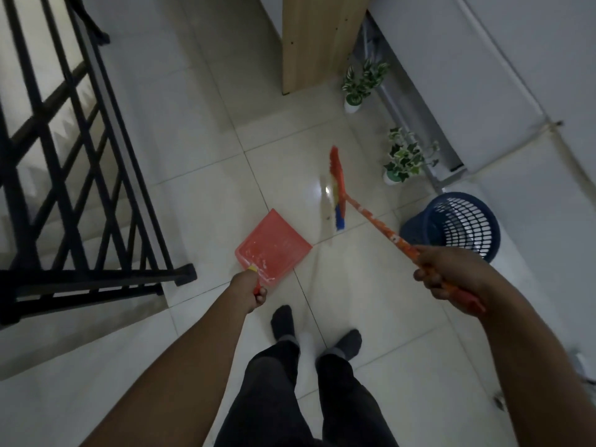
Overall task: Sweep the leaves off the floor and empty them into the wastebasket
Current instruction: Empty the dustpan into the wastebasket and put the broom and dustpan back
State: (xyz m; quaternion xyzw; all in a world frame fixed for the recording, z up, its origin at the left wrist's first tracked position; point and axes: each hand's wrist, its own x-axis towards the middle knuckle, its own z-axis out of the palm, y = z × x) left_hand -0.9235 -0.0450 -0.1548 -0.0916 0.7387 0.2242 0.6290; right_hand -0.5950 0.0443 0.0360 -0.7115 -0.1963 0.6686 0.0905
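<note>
Wastebasket: dark blue plastic, round, lattice-walled, on the floor just beyond my right hand, slightly to its outer side. Pale patches show through the mesh; contents cannot be told.

Dustpan: red plastic, flat and squarish, held out ahead of my left hand. Whitish flecks lie on its surface toward the handle end; what they are I cannot tell.

Left hand clenched round the dustpan's short handle, a yellow band showing at the knuckles.

Right hand wrapped round the broom by its long orange handle, red end poking out behind the palm. The head is well forward, between both hands, with red, yellow and blue bristles. White marks run along the handle; unreadable.

One small dark speck on the tile just beside the bristles, too small to tell if it is a leaf.

Floor: glossy pale tiles, thin grout lines, glare spot by the bristles.

Two potted plants, variegated leaves in white pots, beyond the wastebasket. Black metal railing out past my left hand. Light wood panel far ahead.
</note>
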